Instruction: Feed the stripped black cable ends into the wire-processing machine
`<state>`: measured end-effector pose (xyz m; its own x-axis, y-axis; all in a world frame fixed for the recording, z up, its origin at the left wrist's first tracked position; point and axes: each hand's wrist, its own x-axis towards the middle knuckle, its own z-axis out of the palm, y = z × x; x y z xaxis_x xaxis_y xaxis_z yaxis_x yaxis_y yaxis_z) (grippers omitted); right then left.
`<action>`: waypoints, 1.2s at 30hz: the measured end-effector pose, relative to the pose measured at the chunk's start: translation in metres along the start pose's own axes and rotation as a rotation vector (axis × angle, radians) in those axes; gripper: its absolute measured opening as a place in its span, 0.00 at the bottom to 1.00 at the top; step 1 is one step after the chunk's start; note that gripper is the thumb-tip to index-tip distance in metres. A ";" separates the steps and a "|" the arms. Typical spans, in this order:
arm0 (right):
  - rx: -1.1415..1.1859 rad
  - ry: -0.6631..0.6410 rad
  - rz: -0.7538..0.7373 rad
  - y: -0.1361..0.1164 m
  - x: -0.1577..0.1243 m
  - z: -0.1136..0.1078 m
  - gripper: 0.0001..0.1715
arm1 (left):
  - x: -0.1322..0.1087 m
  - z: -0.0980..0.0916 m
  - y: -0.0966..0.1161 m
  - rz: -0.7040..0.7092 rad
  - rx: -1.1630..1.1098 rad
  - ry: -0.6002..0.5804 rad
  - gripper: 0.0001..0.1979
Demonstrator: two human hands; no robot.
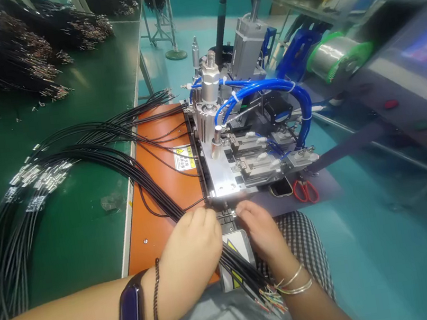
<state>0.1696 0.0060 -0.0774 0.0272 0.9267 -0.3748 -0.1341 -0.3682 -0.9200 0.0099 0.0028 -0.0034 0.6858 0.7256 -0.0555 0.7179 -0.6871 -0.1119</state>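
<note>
My left hand (197, 240) is closed around a bundle of black cables (152, 190) that runs from the table across the orange board. Below this hand the bundle comes out again, its cut ends showing thin coloured wires (272, 298). My right hand (263, 230) has thumb and fingers pinched together beside a small metal fixture (229, 226) at the machine's near edge. What those fingertips hold is too small to make out. Both hands are close to the silver clamping machine (217, 172), where several single black cables lead into its left side.
An orange board (139, 251) borders the green table (99, 203). Bundles with metal connectors (45, 174) and heaps of black cables (8, 51) lie on it. Blue air hoses (266, 83) arch over the machine. Red scissors (305, 190), a phone (281, 188) and a wire spool (336, 56) are at right.
</note>
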 end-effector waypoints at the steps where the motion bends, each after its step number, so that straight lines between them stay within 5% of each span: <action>1: -0.023 0.016 -0.016 0.000 -0.001 -0.002 0.12 | -0.002 -0.002 0.001 -0.002 0.021 -0.002 0.09; 6: -0.388 0.086 -0.330 -0.012 -0.017 -0.019 0.07 | -0.011 -0.004 0.006 -0.026 0.086 -0.051 0.11; 11: -0.705 -0.577 -0.802 -0.036 -0.040 -0.032 0.18 | -0.010 -0.005 0.005 -0.024 0.066 -0.092 0.09; 14: -0.674 -0.705 -0.842 -0.043 -0.045 -0.037 0.16 | -0.007 -0.008 0.003 -0.024 0.033 -0.133 0.06; 20: -0.606 -0.695 -0.827 -0.042 -0.039 -0.038 0.11 | -0.005 -0.009 0.001 -0.034 0.009 -0.132 0.04; 32: -0.605 -0.433 -0.953 -0.016 -0.028 -0.031 0.12 | 0.004 -0.011 -0.018 -0.146 -0.028 -0.068 0.10; 36: -0.578 -0.324 -0.957 -0.011 -0.024 -0.025 0.11 | 0.000 -0.015 -0.016 -0.033 -0.134 -0.044 0.09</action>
<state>0.1949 -0.0139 -0.0613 -0.3927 0.7896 0.4715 0.2782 0.5906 -0.7575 0.0002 0.0139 0.0134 0.6579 0.7468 -0.0973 0.7514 -0.6596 0.0186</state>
